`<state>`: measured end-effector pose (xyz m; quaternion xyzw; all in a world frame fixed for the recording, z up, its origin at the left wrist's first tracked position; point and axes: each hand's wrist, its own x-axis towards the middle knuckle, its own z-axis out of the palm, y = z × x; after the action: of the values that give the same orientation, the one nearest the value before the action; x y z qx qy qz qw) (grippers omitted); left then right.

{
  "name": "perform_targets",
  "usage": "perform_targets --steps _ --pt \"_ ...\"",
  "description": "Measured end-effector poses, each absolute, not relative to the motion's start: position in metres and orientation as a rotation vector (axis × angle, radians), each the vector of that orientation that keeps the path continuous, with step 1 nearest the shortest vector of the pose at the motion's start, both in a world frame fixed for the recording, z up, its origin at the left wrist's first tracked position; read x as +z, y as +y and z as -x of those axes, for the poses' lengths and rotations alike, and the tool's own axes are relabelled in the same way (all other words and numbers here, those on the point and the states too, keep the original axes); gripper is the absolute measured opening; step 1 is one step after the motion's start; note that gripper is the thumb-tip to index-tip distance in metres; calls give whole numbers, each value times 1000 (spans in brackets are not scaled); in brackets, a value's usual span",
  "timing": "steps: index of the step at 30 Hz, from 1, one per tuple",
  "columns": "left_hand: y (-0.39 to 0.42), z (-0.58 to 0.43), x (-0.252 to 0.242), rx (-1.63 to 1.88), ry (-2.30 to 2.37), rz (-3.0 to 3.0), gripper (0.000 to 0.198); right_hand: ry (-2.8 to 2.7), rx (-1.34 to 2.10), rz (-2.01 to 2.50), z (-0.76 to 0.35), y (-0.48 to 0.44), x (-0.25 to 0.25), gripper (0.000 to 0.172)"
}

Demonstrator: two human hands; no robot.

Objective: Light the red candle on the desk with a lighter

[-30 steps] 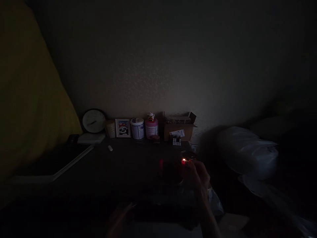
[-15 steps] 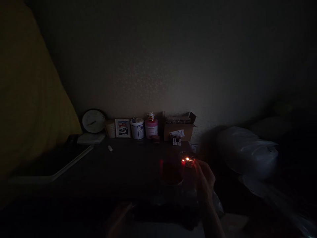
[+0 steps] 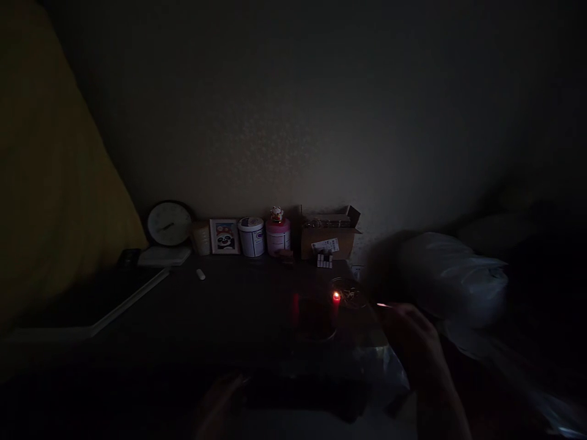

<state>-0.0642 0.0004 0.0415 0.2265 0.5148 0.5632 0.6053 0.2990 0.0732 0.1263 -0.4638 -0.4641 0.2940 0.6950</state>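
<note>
A lit red candle [image 3: 336, 304] stands at the right side of a dark round object [image 3: 316, 337], whose details are lost in the dark. A dim, unlit red candle [image 3: 296, 305] shows at its left side. My right hand [image 3: 415, 324] is right of the flame, apart from it, with its fingers pinched on a match [image 3: 384, 305] that appears as a bright streak. Between them lies a round clear dish [image 3: 351, 305] with several thin sticks in it. Low in the picture, my left hand [image 3: 220, 397] is very dark and its fingers are hard to make out.
Along the wall stand a round clock [image 3: 169, 223], a framed panda picture [image 3: 225, 237], a white tub [image 3: 252, 237], a pink-lidded tub [image 3: 278, 238] with a figurine, and an open cardboard box [image 3: 330, 239]. A white plastic bag [image 3: 454, 278] bulges at the right.
My right hand has drawn back to the right with the match, away from the candle. The bright match flame has become a small streak; the candle's flame is alight. My left hand stays low.
</note>
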Motion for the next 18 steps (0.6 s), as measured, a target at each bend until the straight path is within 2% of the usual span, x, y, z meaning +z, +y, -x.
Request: perform_targets --steps 3,9,14,18 --pt "1 65 31 1309 1149 -551 37 -971 645 1288 -302 77 118 16" --pt "10 68 2 1354 1169 -498 35 -949 761 1123 -307 75 118 28" --pt "12 73 -18 1325 1105 -462 33 -989 698 1316 -304 80 110 23" --pt "16 70 -29 1346 1097 -441 35 -991 695 1260 -304 84 104 29"
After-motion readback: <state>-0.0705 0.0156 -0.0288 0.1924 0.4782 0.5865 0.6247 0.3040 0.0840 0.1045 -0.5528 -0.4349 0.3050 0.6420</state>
